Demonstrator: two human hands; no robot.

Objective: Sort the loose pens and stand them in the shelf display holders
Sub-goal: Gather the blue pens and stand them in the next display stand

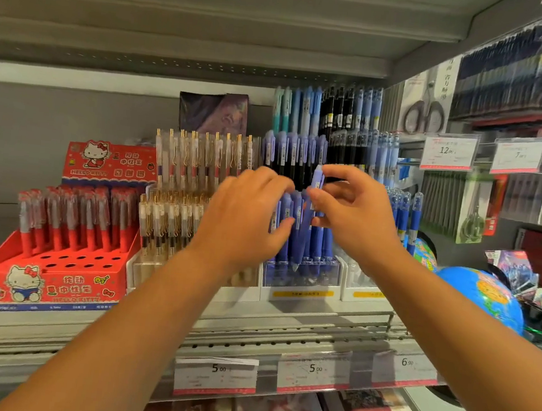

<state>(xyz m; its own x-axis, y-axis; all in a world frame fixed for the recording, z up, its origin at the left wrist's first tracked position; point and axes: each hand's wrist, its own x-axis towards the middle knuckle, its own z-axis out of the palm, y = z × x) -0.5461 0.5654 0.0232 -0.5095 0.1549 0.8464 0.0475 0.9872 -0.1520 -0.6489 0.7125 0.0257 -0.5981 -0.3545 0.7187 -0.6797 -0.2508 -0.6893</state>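
At the lower left of the frame, a red cardboard pen display box (51,279) stands on the grey metal shelf (318,314). Just right of it is a tiered white holder of clear gold-clipped pens (193,170). Right of that, at centre, is a clear plastic holder of blue pens (302,277). In front of this holder the left hand (245,216) and right hand (353,207) meet. The right hand pinches a blue plastic pen (306,229) above the holder. A blue inflatable globe (484,294) lies at the right edge. White paper price tags (215,377) hang on the shelf's front edge, below centre.
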